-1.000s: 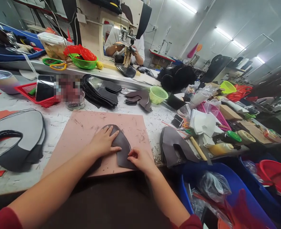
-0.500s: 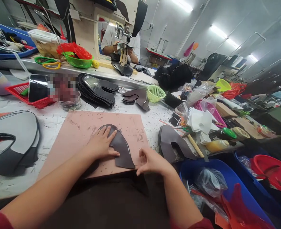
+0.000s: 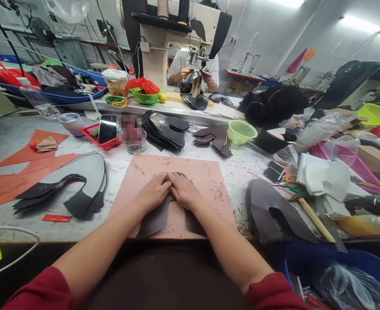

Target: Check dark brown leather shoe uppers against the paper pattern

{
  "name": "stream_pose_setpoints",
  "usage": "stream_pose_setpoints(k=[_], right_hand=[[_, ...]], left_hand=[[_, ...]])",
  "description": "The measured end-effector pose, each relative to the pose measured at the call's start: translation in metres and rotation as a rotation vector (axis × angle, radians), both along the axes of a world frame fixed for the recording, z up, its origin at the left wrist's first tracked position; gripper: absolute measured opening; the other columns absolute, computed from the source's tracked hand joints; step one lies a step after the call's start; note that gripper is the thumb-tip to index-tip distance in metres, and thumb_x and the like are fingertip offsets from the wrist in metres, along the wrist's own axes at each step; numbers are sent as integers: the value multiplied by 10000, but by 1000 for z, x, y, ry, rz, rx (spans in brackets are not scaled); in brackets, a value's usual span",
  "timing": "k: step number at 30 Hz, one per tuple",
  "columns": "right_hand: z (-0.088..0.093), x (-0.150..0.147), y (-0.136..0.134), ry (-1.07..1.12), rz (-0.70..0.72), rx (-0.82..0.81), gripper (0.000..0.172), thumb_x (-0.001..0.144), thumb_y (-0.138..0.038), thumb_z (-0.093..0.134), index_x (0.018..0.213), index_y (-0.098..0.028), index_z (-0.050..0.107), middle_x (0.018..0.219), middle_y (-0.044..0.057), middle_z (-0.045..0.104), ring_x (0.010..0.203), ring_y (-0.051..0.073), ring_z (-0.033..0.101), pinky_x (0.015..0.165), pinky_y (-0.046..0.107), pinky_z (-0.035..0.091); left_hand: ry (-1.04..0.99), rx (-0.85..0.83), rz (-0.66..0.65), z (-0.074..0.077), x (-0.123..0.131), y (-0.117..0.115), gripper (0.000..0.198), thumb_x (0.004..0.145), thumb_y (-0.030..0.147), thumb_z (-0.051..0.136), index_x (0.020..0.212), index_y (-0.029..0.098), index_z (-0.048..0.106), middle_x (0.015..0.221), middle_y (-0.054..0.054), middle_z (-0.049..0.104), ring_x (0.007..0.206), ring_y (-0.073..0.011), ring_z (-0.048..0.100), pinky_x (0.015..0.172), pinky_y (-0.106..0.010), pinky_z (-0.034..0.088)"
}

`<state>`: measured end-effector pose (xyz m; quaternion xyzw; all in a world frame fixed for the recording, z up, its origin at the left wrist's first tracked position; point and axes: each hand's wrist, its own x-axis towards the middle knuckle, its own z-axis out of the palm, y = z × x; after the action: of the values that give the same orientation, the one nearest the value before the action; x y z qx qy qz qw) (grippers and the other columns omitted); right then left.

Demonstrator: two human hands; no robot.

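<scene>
A dark brown, horseshoe-shaped shoe upper piece [image 3: 157, 220] lies on the pink board [image 3: 206, 172], its two legs pointing toward me. My left hand [image 3: 154, 189] and my right hand [image 3: 184, 191] meet over its curved toe end. The fingertips of both hands touch or nearly touch there, bent down onto the leather with the fingers close together. Much of the curve is hidden beneath them. To the right rests a stack of similar brown uppers [image 3: 261, 206]; grey-and-black ones [image 3: 93, 172] are stacked at left.
Black pieces [image 3: 164, 133], more brown pieces [image 3: 214, 137] and a light green basket [image 3: 241, 131] line the back of the table. A hammer [image 3: 316, 219] lies at right, above a blue bin [image 3: 306, 254]. Beyond, a person's hands [image 3: 185, 74] work at a sewing machine [image 3: 154, 56].
My right hand has moved from the piece's right lower corner up to its toe end, beside my left. The piece now lies with both legs toward me. The view has swung left.
</scene>
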<state>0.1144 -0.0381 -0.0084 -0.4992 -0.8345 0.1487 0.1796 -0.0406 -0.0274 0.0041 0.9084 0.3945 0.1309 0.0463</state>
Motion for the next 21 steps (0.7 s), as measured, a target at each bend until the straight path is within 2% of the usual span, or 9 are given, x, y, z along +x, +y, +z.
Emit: stream_pose_setpoints(k=[3, 6, 8, 11, 14, 18, 21], right_hand=[[0, 0, -5, -125, -30, 20, 534, 863, -403, 319, 1312, -113, 308, 1380, 113, 302, 1282, 209, 210, 1053, 380, 146], [5, -2, -7, -215, -58, -4, 613, 840, -500, 308, 1328, -130, 274, 1411, 124, 217, 1294, 228, 165, 1050, 387, 121], [9, -3, -6, -255, -51, -39, 637, 831, -525, 296, 1341, -146, 242, 1420, 120, 192, 1298, 230, 146, 1045, 390, 114], [15, -3, -6, -283, -42, -72, 642, 820, -542, 299, 1344, -177, 235, 1420, 107, 203, 1291, 231, 169, 1033, 383, 126], [20, -3, -7, -282, -67, -66, 627, 803, -544, 340, 1335, -223, 260, 1415, 92, 224, 1277, 232, 206, 1019, 379, 146], [20, -5, -6, -284, -31, -125, 600, 792, -578, 331, 1326, -316, 250, 1440, 57, 149, 1298, 238, 140, 1019, 423, 100], [18, -5, -5, -270, -9, -156, 613, 768, -621, 326, 1315, -355, 250, 1447, 55, 112, 1304, 268, 93, 1008, 492, 57]], left_hand=[[66, 88, 82, -8, -12, -29, 366, 851, 223, 312, 1132, 97, 508, 1272, -155, 451, 1196, -255, 380, 992, -420, 298], [132, 67, 114, -12, -21, -53, 441, 854, 308, 311, 1218, 96, 441, 1299, -144, 430, 1200, -243, 383, 991, -402, 303], [178, 41, 126, -12, -23, -61, 515, 834, 385, 342, 1259, 99, 390, 1339, -134, 372, 1232, -240, 334, 1006, -395, 282], [241, -2, 158, -8, -21, -66, 603, 794, 440, 390, 1279, 84, 359, 1368, -140, 310, 1258, -257, 276, 1025, -412, 240], [258, -13, 172, -4, -19, -69, 606, 786, 438, 393, 1279, 88, 360, 1368, -139, 305, 1261, -276, 261, 1027, -441, 218], [251, -26, 132, -3, -23, -73, 604, 806, 445, 350, 1279, 70, 355, 1366, -152, 298, 1263, -262, 256, 1028, -402, 233], [261, -108, 128, 0, -28, -76, 643, 803, 479, 343, 1289, 57, 332, 1370, -168, 282, 1260, -263, 261, 1021, -384, 251]])
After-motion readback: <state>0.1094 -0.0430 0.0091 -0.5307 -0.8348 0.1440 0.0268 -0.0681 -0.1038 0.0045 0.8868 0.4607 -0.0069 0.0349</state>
